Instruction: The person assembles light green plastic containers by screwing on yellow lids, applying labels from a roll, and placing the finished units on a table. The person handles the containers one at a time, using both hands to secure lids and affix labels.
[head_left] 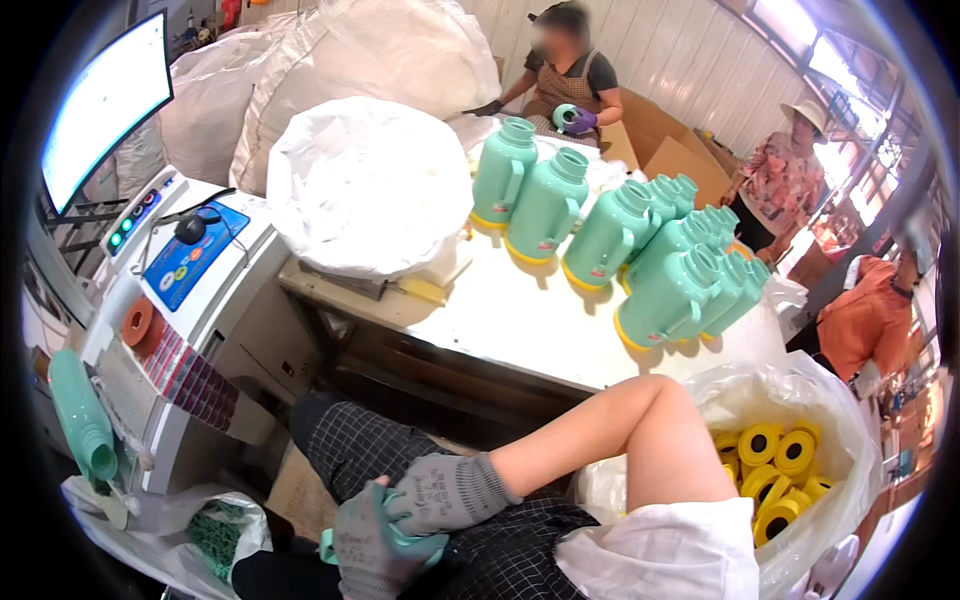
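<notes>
Low in the view, my left hand and my right hand, both in grey knit gloves, are together over my lap. A mint-green plastic piece shows between and below the fingers. My left hand is closed around it. Across it lie the curled fingers of my right hand, pressed against the same piece. Most of its shape is hidden by the gloves, so I cannot make out its kind. Beyond my hands, several mint-green vacuum flask bodies with yellow bottom rims stand upright and uncapped on the white table.
A white sack stands on the table's left. At right, a clear bag holds several yellow rings. Left are a machine with a screen, sticker sheets and a lying green flask. Co-workers are beyond.
</notes>
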